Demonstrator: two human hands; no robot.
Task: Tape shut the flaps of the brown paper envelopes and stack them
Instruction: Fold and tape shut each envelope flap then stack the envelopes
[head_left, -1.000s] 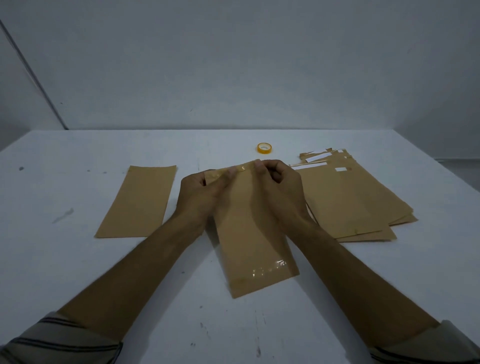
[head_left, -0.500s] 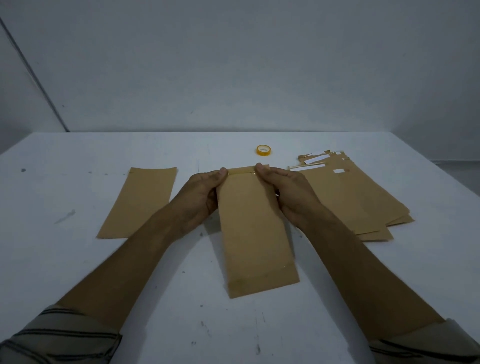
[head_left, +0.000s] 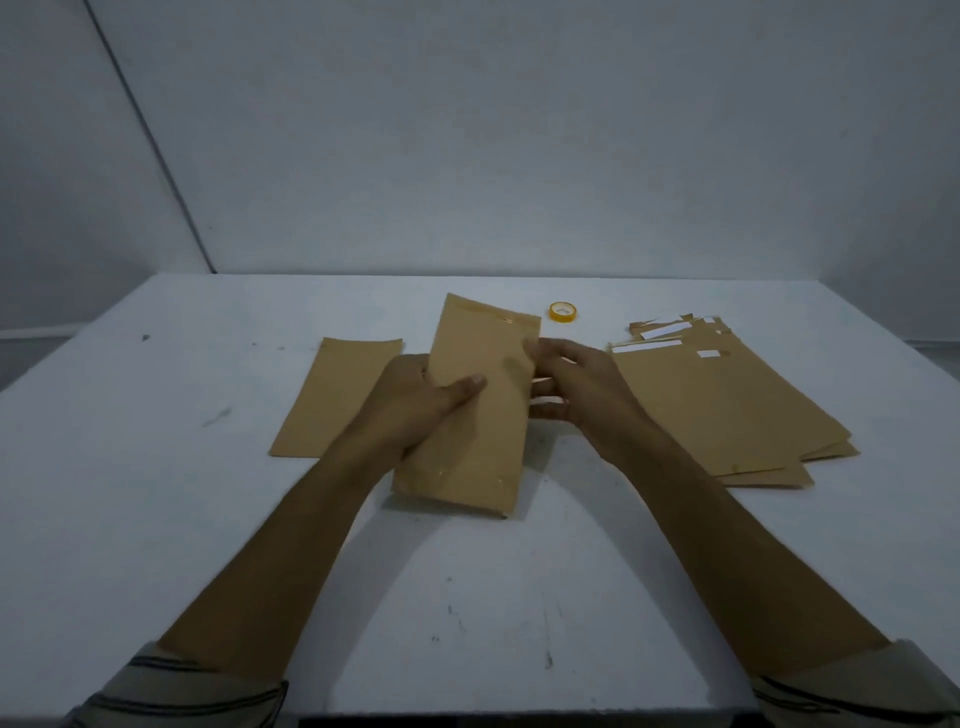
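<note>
1. One envelope is judged sealed: the held envelope (head_left: 488, 447) shows its flap folded down with a glint of tape along the far end, and it is raised off the desk (head_left: 156, 519) at a tilt.
2. It is gripped by the left hand (head_left: 415, 400), with the thumb laid across its face and the fingers curled beneath it.
3. The right hand (head_left: 576, 384) is placed at the envelope's right edge with its fingers loosely bent. One fingertip meets the paper, but it cannot be told whether the edge is pinched.
4. A single envelope (head_left: 337, 395) is laid flat to the left, apparently the start of the finished stack. The held one is probably meant to be placed on it next.
5. A loose pile of envelopes (head_left: 727, 405) is left on the right with flaps open and white strips exposed, so most of the taping is judged still to be done.
6. The tape roll (head_left: 563, 312) is set apart at the far side of the desk, between the held envelope and the pile.
7. As containers, all the envelopes are seen thin and flat. Whether anything is inside them cannot be told.
</note>
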